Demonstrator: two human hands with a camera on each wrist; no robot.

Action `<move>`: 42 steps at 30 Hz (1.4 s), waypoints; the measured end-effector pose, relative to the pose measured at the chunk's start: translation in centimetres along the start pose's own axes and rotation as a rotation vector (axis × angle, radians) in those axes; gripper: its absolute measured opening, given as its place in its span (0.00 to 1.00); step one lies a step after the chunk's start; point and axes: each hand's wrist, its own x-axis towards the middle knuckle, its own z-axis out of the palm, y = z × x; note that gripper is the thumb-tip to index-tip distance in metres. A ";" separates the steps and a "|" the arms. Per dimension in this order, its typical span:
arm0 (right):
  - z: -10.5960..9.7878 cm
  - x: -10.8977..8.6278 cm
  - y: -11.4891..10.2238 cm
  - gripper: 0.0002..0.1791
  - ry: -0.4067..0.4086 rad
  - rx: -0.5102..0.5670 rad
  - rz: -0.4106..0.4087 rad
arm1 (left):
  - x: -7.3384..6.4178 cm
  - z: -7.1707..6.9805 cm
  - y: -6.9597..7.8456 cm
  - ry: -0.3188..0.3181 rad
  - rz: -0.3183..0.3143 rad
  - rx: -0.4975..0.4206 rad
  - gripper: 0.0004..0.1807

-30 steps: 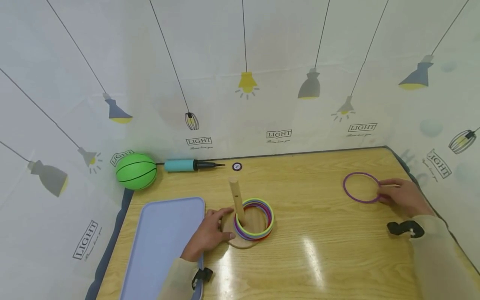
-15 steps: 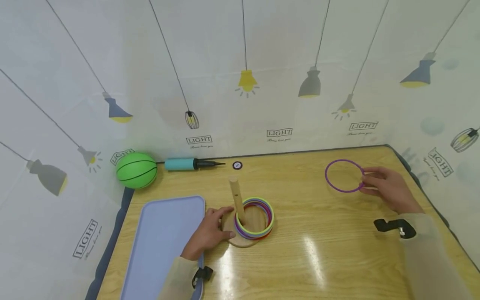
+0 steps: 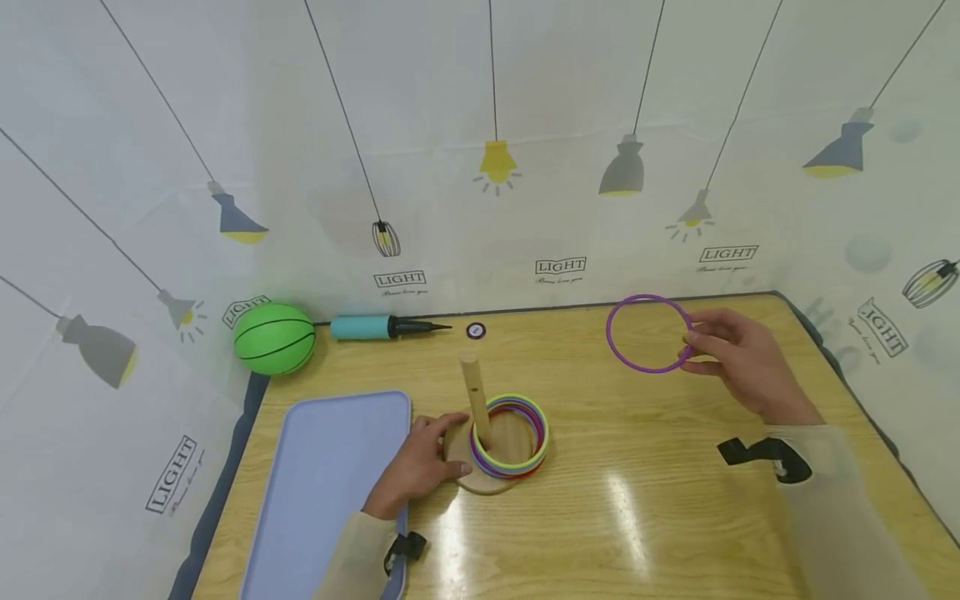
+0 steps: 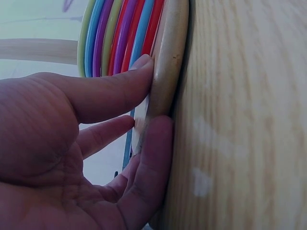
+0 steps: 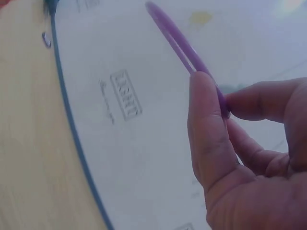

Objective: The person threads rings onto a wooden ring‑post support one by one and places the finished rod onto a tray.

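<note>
My right hand pinches a thin purple ring by its right edge, raised over the table's far right part. In the right wrist view, the thumb and fingertips meet on the purple ring, which is seen nearly edge-on. My left hand holds the left edge of the round wooden base of a ring-toss stand, thumb on top and fingers along its rim. An upright wooden peg rises from the base. Around it lies a stack of several coloured rings, a yellow-green one uppermost.
A pale blue tray lies left of the stand, under my left forearm. Along the back are a green ball, a turquoise hand pump and a small dark round disc. A lamp-printed sheet surrounds the wooden table.
My right hand has lifted the purple ring and carried it leftward and farther from me. My left hand stays on the wooden base, and the stacked rings have not moved.
</note>
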 end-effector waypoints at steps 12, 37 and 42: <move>7.6 -0.7 -3.8 0.14 -0.097 0.067 -0.142 | 0.3 0.0 0.0 -0.003 0.014 0.004 0.42; 18.3 0.3 -1.0 0.20 -0.263 -0.023 -0.013 | 0.1 -0.1 0.0 -0.001 0.030 0.015 0.42; 18.0 0.5 1.8 0.20 -0.264 -0.031 0.071 | 0.0 -0.1 0.0 0.006 0.011 0.002 0.43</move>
